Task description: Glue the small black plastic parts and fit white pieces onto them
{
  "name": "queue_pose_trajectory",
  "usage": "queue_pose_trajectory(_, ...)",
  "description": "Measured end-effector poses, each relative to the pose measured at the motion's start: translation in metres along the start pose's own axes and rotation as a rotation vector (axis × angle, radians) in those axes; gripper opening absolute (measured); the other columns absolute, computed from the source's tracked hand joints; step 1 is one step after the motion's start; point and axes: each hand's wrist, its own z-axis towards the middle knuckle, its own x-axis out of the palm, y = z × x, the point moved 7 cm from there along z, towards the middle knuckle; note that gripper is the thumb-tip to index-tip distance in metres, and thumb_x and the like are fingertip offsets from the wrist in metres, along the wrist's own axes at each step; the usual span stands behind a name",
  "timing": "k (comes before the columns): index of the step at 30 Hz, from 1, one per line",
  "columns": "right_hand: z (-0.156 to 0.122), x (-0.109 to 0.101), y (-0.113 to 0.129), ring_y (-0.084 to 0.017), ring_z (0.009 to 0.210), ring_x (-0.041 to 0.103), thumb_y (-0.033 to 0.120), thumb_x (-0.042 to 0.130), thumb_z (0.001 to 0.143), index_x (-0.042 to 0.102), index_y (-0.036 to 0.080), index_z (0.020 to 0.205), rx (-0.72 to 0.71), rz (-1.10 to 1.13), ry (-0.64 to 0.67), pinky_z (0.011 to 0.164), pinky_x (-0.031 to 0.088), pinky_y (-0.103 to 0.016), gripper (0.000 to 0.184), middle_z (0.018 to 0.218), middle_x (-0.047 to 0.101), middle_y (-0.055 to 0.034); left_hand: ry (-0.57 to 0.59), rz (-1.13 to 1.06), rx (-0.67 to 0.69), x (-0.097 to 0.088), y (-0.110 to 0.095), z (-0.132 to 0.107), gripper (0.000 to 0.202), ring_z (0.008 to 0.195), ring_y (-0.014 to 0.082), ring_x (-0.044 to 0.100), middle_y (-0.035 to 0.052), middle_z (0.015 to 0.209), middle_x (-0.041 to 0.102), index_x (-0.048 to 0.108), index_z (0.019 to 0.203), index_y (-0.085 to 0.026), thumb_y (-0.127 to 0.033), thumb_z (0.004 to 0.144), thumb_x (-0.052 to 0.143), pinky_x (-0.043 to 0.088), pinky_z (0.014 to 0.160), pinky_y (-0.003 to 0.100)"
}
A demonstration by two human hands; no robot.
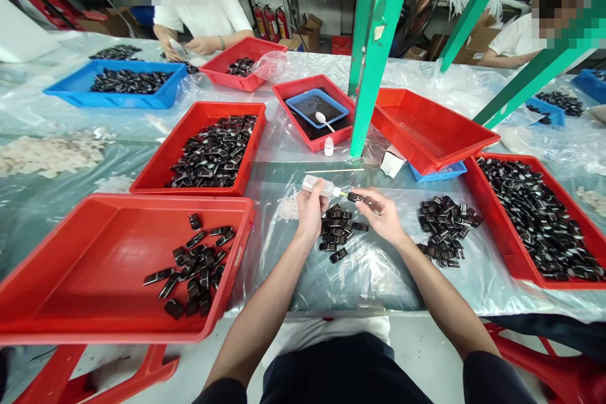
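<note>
Bottle tip meets small black part over the table.
L hand point(310, 208) fingers wrapped round squeeze bottle point(318, 185), nozzle touching black part point(356, 197) pinched in R hand point(382, 216) fingertips, above small pile point(337, 232); 2 red trays point(71, 278) point(516, 252) at the sides.

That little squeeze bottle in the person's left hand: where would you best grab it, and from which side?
Probably around the soft clear body of the squeeze bottle, coming from its blunt rear end, as the left hand does. The bottle lies nearly level with its thin nozzle pointing right at the small black piece pinched in the right hand. That keeps fingers off the tip and lets them squeeze.
</note>
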Motion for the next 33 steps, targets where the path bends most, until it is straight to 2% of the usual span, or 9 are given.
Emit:
queue_pose_trajectory(7,0.003,-0.001,0.0,-0.016,0.075,0.059,0.055,0.068,0.094,0.078,0.022,0.115,0.018,0.032,-0.068,0.064,0.047,-0.03,0.04,0.104,0.073,-0.0078,-0.002,-0.066,-0.081,0.001,0.003,0.001,0.043,0.046,0.0047,0.031,-0.0058,0.054,0.041,0.054,0.067,-0.018,-0.049,0.071,0.084,0.022,0.044,0.021)
queue_pose_trajectory(12,0.008,0.001,-0.008,-0.014,0.07,0.053,0.055,0.07,0.09,0.074,0.022,0.11,0.078,0.11,-0.104,0.059,0.042,-0.028,0.039,0.102,0.072,-0.0058,0.061,-0.173,-0.16,0.0,0.007,0.007,0.045,0.045,0.0039,0.032,-0.0071,0.056,0.041,0.054,0.073,-0.019,-0.05,0.068,0.086,0.027,0.043,0.02)
queue_pose_trajectory(14,0.009,-0.001,-0.012,-0.013,0.069,0.052,0.053,0.072,0.088,0.073,0.023,0.107,0.075,0.179,-0.157,0.057,0.041,-0.027,0.037,0.105,0.073,-0.0056,0.043,-0.16,-0.111,-0.005,0.003,0.011,0.047,0.045,0.0053,0.04,-0.0056,0.057,0.048,0.056,0.077,-0.018,-0.053,0.066,0.086,0.029,0.043,0.021)
queue_pose_trajectory(17,0.011,-0.005,-0.017,-0.011,0.065,0.05,0.048,0.074,0.085,0.071,0.023,0.103,0.063,0.27,-0.225,0.055,0.039,-0.026,0.031,0.101,0.073,-0.0042,-0.02,-0.061,0.091,-0.014,-0.01,0.015,0.052,0.053,0.0109,0.059,-0.0012,0.065,0.063,0.061,0.091,-0.019,-0.053,0.063,0.089,0.036,0.047,0.022)
queue_pose_trajectory(21,0.012,-0.007,-0.021,-0.011,0.062,0.05,0.045,0.074,0.085,0.071,0.022,0.101,0.072,0.293,-0.272,0.055,0.041,-0.026,0.028,0.09,0.07,-0.0016,-0.054,0.078,0.251,-0.02,-0.016,0.022,0.058,0.074,0.0199,0.076,0.0047,0.09,0.078,0.058,0.101,-0.021,-0.044,0.06,0.092,0.052,0.065,0.026)
queue_pose_trajectory(24,0.013,-0.008,-0.024,-0.012,0.063,0.051,0.046,0.072,0.085,0.07,0.023,0.101,0.075,0.3,-0.291,0.054,0.04,-0.026,0.028,0.087,0.069,-0.0012,-0.126,0.151,0.327,-0.03,-0.02,0.036,0.056,0.094,0.0234,0.078,0.0073,0.099,0.08,0.056,0.098,-0.021,-0.036,0.058,0.092,0.057,0.083,0.031)
queue_pose_trajectory(26,0.014,-0.01,-0.026,-0.012,0.064,0.051,0.045,0.07,0.085,0.07,0.022,0.102,0.072,0.305,-0.306,0.054,0.04,-0.026,0.028,0.088,0.07,-0.0016,-0.19,0.208,0.392,-0.039,-0.027,0.05,0.054,0.103,0.0242,0.077,0.0091,0.102,0.079,0.056,0.099,-0.02,-0.032,0.059,0.09,0.057,0.088,0.033)
queue_pose_trajectory(30,0.017,-0.015,-0.029,-0.012,0.063,0.052,0.043,0.068,0.084,0.069,0.021,0.102,0.057,0.31,-0.352,0.055,0.039,-0.025,0.029,0.096,0.072,-0.004,-0.335,0.371,0.438,-0.064,-0.041,0.084,0.046,0.092,0.0195,0.075,0.0072,0.098,0.077,0.053,0.1,-0.02,-0.021,0.065,0.083,0.056,0.084,0.03)
queue_pose_trajectory(33,0.018,-0.017,-0.029,-0.012,0.063,0.052,0.043,0.068,0.084,0.069,0.02,0.103,0.054,0.31,-0.37,0.055,0.04,-0.025,0.03,0.098,0.072,-0.0048,-0.417,0.505,0.325,-0.083,-0.041,0.107,0.044,0.081,0.0166,0.071,0.004,0.089,0.073,0.05,0.096,-0.02,-0.012,0.065,0.08,0.056,0.078,0.028)
